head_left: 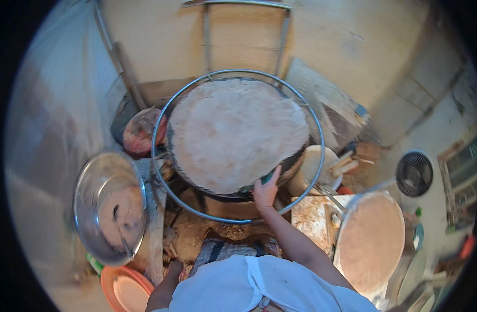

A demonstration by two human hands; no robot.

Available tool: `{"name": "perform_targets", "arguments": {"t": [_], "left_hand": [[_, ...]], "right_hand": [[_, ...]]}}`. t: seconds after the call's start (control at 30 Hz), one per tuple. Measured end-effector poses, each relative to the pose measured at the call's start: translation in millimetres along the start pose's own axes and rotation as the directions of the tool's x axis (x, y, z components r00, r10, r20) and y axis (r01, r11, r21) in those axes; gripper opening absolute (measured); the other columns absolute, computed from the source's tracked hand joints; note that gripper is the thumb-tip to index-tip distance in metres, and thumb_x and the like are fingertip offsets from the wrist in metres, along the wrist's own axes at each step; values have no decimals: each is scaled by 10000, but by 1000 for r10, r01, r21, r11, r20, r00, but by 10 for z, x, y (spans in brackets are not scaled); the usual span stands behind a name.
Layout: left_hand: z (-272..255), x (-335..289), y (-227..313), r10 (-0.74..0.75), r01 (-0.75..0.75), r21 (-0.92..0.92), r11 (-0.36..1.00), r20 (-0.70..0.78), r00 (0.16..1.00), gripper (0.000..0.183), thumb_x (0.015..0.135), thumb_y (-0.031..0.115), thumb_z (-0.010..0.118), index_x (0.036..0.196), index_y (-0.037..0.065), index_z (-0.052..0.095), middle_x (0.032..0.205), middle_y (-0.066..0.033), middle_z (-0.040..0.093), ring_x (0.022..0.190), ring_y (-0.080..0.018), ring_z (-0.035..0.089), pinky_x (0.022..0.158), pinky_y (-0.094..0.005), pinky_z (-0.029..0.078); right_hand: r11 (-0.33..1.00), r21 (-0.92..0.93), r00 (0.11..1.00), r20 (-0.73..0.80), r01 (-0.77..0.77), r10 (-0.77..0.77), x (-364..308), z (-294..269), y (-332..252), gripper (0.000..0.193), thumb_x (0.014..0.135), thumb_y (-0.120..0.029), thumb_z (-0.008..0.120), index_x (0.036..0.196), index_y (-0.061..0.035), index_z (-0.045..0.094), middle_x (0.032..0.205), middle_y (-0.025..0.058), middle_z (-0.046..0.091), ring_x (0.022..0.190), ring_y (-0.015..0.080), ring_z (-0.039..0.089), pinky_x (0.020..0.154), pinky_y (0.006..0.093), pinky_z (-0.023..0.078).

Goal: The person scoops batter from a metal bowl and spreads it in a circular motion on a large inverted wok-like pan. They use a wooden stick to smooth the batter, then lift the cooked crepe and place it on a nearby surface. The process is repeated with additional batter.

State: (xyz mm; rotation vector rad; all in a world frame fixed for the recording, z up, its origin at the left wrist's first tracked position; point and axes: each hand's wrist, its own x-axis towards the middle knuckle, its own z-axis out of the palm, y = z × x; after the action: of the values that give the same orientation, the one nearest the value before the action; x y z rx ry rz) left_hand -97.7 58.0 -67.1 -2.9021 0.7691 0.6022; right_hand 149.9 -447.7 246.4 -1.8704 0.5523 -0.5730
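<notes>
White top (223,286), pale front strip (255,275), checked grey-blue garment (229,250) below, bare hands (266,194)

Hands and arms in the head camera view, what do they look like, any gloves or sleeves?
The right hand is bare, with slim fingers and no glove visible. Its forearm is uncovered, without sleeve or watch showing. The left hand is too dark and blurred for detail. A white top covers the torso.

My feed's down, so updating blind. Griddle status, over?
Right hand at griddle's near rim, grip unclear. Left hand low, grip unclear. Pale round sheet covering most of griddle. Metal ring around, under right forearm.
</notes>
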Motion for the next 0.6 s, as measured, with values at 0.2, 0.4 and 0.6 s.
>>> {"name": "perform_targets", "arguments": {"t": [0.2, 0.4, 0.6], "left_hand": [[-500, 558, 499, -495, 534, -343, 773, 199, 846, 382, 878, 277, 516, 761, -48, 678, 800, -231, 672, 777, -357, 665, 719, -459, 528], [-833, 745, 617, -726, 644, -754, 128, 371, 579, 420, 885, 329, 554, 800, -68, 662, 824, -258, 662, 782, -388, 653, 743, -462, 522], [-1533, 868, 569, -737, 737, -653, 177, 408, 538, 522, 931, 454, 494, 877, -33, 675, 875, -253, 661, 742, -389, 649, 785, -452, 511]], "right_hand": [[951, 210, 969, 145, -229, 202, -89, 211, -15, 825, 866, -15, 573, 1503, -159, 69, 1081, 212, 574, 610, 215, 619, 474, 332, 540], [906, 324, 961, 136, -271, 239, -35, 309, -58, 790, 810, -25, 588, 1466, -65, 149, 1029, 202, 610, 625, 240, 634, 508, 346, 559], [993, 98, 998, 40, -60, 56, 103, 292, 228, 814, 802, -7, 555, 1490, -51, 123, 1115, 221, 575, 804, 283, 628, 605, 361, 528]]}}
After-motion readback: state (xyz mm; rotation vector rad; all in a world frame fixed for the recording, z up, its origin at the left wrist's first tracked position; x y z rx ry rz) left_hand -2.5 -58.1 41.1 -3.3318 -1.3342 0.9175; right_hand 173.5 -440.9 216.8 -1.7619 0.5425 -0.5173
